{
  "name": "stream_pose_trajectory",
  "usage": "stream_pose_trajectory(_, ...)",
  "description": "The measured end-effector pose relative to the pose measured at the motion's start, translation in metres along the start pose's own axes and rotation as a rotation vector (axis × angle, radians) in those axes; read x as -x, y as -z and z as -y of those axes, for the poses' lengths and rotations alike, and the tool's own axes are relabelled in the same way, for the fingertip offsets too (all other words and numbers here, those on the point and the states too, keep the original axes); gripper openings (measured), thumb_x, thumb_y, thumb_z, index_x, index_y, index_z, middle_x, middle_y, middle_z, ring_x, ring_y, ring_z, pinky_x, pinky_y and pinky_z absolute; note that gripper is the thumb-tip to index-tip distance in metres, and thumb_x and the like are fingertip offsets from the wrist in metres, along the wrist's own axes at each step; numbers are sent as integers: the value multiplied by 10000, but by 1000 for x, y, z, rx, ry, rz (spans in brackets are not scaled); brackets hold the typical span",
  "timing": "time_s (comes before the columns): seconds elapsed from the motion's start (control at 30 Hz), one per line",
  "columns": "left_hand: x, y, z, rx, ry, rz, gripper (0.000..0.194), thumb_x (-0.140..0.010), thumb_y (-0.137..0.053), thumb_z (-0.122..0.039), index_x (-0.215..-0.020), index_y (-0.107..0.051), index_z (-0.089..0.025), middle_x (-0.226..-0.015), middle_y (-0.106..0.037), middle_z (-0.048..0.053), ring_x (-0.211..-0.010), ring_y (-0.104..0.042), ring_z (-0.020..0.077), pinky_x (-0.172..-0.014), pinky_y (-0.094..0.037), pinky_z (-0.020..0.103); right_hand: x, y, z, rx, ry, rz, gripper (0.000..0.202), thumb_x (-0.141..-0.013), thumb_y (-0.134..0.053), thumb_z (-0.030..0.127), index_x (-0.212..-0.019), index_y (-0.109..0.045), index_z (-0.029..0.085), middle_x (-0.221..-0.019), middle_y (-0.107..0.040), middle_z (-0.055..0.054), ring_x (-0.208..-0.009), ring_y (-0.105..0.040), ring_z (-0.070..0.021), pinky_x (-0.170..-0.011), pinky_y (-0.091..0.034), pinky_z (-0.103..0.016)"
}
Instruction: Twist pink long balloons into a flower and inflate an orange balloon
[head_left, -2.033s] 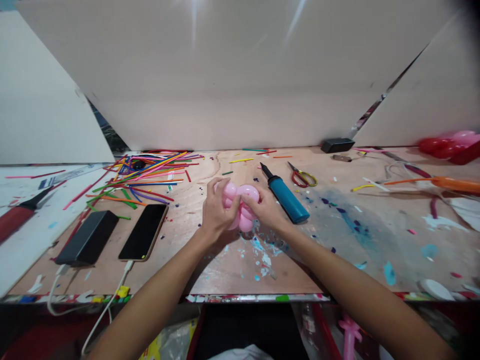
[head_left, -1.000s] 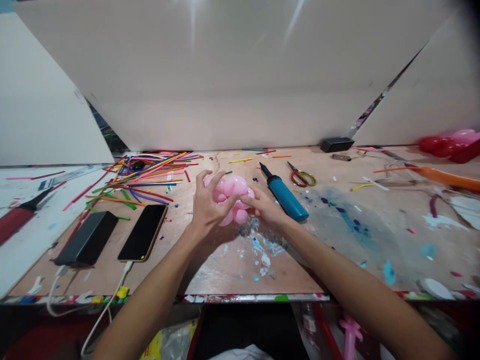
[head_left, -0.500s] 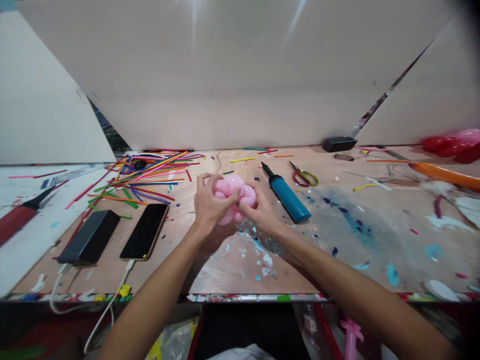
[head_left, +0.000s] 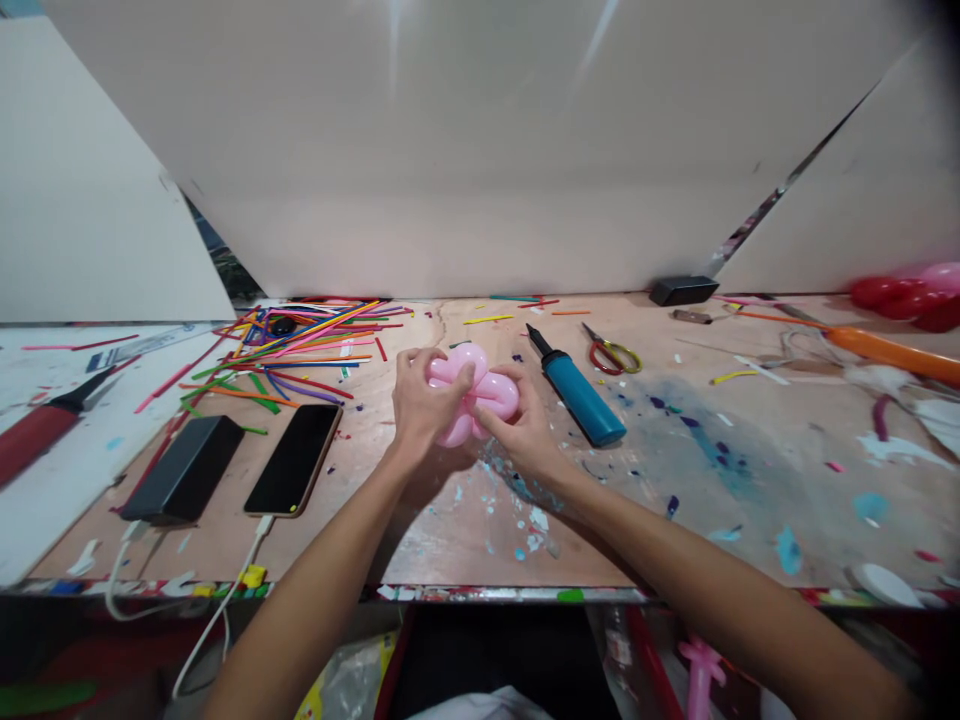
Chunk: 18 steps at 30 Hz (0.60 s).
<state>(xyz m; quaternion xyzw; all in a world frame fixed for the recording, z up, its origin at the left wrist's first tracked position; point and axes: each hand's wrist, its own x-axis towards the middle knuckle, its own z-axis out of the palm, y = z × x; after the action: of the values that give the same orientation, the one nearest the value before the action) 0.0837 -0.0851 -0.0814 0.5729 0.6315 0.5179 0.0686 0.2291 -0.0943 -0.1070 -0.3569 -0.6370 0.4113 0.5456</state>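
A paint-flecked wooden counter backed by pale panels frames a person's 2 bare hands at work over a pink twisted balloon. The balloon sits directly between the palms, just above the counter by the look of the shadow beneath, with neither hand nearer: the left hand grips its left side, the right hand its right. Both sets of fingers are curled partway closed around it, thumbs pressed on the near face around the central twist, most fingertips hidden behind.

The cluster as a whole is compact, with no clear long axis, though its right lobe stretches roughly sideways from the middle into the right hand. Glossy and light pink, the rounded lobes bunch tightly together; their exact count is obscured. A teal hand pump lies just right, scissors beyond it, uninflated balloons heaped at left.
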Motion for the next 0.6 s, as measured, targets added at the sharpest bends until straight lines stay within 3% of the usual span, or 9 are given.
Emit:
stream_pose_trajectory(0.23,-1,2,-3,0,10,-49,315,-771,-694,-460,-927,-617,-197,-1005,-534,52,-905,-580,198,-880,-493,366,4,-3,3,133,128,-76,410,-772,-707,329,-1120,-513,235,-1113,-590,-57,-1033,-579,-213,-945,-484,-363)
stream_pose_trajectory(0.47,3,0,9,60,-158,63,350,-912,-506,-484,-1093,-630,-212,-1140,-564,95,-1059,-590,222,-950,-499,387,-6,8,11,152,122,-17,371,-722,-671,284,-1062,-530,234,-1059,-599,-41,-969,-585,-206,-882,-497,-353)
stream_pose_trajectory(0.6,0,6,10,-147,-349,39,381,-890,-534,-460,-1148,-634,-199,-1375,-545,120,-1339,-440,314,-1148,-309,529,-17,22,9,167,89,84,387,-692,-665,264,-1055,-536,230,-1055,-598,-31,-959,-583,-202,-863,-492,-344)
